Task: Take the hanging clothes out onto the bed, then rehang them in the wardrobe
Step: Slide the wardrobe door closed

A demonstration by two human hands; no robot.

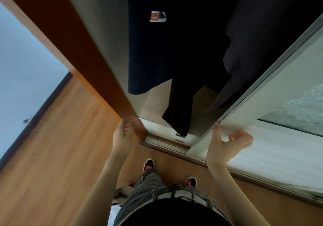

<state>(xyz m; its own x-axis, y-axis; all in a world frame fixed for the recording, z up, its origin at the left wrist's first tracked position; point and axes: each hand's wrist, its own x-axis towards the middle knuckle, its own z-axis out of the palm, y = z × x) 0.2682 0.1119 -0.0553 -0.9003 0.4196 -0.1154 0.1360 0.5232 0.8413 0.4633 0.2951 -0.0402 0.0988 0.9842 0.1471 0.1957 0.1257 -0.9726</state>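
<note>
Looking straight down into an open wardrobe [108, 51]. Inside, on the left, a navy shirt [157, 54] with a small orange-and-white patch [157, 16] on the chest. Just beside it on the right, a dark grey garment [265, 33]. Between and below the two, a pair of dark trousers [180, 106], reaching lowest, close to the wardrobe's bottom rail. All three hanging inside, untouched by either hand; hangers and rail out of view.

Gripping the front edge of the brown wooden panel [78, 51] with the left hand [122, 136], fingers curled round that edge. Holding the white door [253, 106] with the right hand [225, 147], thumb laid straight up along the door's edge, fingers curled against its front face. Both arms bare and raised, well apart, with the opening between them.

Below, on the wooden floor [61, 138], black shoes [149, 164] with pink laces, toes near the wardrobe's base. Grey trousers and a pale belt [183, 195] at the waist.
</note>
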